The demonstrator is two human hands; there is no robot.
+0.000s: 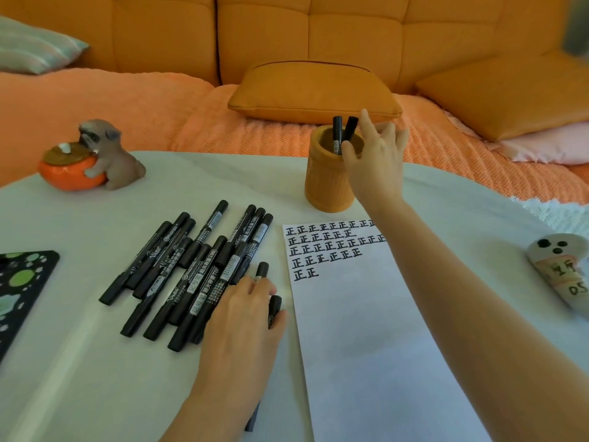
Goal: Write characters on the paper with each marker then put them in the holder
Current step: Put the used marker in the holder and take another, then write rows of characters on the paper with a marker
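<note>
An orange cylindrical holder (326,183) stands at the back of the white table, with two black markers (337,130) sticking out of it. My right hand (374,164) reaches over its rim, thumb and forefinger against the right-hand marker (350,126), the other fingers spread. A white paper (366,330) lies in front of the holder with several rows of black characters (325,247) at its top. To its left lies a pile of black capped markers (191,269). My left hand (245,317) rests palm down at the pile's right edge, its fingers and thumb around one marker (274,309).
A dog figurine hugging an orange bowl (92,161) sits at the table's back left. A black pad with green shapes (19,282) lies at the left edge. A grey ghost-like plush (561,269) lies at the right. Behind the table is an orange sofa with cushions (312,90).
</note>
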